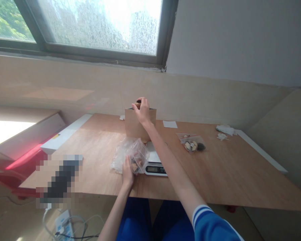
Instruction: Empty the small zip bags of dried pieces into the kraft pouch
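Over the open top of an upright brown paper bag (pixel 135 124), my right hand (pixel 143 112) is closed on a small brown-and-black piece (pixel 137 104), perhaps a dried mushroom. My left hand (pixel 127 173) grips the side of a clear plastic zip bag (pixel 140 152), its fingers partly hidden by the plastic. Several brown pieces (pixel 135 165) lie inside that bag. Just right of it is a white digital kitchen scale (pixel 154 157) with a small display, partly covered by my right forearm.
To the right lies another zip bag (pixel 190 144) holding pale slices and a dark round piece. A white paper (pixel 170 124) sits near the wall, with crumpled white tissues (pixel 225 130) at the far right. A blurred dark object (pixel 61 179) is at the left edge; a power strip (pixel 64 224) is below.
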A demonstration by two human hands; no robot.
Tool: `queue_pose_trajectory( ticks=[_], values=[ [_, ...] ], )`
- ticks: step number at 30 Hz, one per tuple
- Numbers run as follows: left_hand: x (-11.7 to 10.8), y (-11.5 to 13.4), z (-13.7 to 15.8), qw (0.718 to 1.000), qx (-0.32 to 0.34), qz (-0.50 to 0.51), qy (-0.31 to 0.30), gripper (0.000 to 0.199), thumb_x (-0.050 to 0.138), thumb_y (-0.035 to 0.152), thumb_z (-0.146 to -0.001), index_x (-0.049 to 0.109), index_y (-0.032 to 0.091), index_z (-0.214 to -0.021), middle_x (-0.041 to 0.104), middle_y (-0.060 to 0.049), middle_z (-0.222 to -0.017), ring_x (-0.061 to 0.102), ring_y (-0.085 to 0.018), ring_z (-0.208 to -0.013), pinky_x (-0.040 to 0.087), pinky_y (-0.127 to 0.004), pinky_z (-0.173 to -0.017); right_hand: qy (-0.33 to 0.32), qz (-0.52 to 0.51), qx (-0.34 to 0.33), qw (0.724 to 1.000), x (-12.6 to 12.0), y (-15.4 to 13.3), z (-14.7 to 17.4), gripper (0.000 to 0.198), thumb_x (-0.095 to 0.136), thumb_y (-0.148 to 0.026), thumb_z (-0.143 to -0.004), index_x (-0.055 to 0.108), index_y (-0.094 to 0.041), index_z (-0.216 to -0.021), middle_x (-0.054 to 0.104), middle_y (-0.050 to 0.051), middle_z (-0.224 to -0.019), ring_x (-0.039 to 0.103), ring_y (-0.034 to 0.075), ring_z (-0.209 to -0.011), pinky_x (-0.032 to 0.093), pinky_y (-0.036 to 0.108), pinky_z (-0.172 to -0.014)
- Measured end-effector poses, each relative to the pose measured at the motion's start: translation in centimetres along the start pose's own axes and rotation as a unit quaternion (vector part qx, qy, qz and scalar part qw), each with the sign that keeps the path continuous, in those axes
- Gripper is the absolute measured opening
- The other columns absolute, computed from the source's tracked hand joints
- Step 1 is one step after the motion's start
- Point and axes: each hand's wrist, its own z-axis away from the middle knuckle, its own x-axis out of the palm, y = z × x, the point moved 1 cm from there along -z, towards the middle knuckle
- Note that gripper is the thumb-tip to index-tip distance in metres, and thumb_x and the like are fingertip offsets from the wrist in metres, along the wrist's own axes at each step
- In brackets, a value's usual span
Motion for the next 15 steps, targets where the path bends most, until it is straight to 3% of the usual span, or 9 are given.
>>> queue_pose_trajectory(
  ticks=[5,15],
  values=[
    [-0.1,-0.2,-0.2,1.000,0.007,-0.009,0.017,0.059,0.041,0.060,-0.078,0.065,0.010,-0.097,0.067,-0.007,-0.063,0.060,-0.017,-0.049,0.038,-0.022,-0.036,-0.003,0.038,-0.010,0.999,0.0,-0.7,-0.6,0.021,0.054,-0.023,-0.085,0.047,-0.013,-0.102,0.053,0.012,-0.106,0.048,0.021,-0.101,0.037,0.032,-0.091],
    [-0.3,-0.5,-0.5,0.999,0.019,-0.030,0.009,0.059,0.037,0.059,-0.080,0.066,0.011,-0.097,0.069,-0.009,-0.071,0.064,-0.019,-0.058,0.048,-0.026,-0.049,-0.170,0.103,0.070,0.978,-0.3,-1.2,-0.5,0.024,0.046,-0.032,-0.089,0.044,-0.014,-0.105,0.057,0.015,-0.107,0.058,0.025,-0.096,0.045,0.033,-0.078]
  ],
)
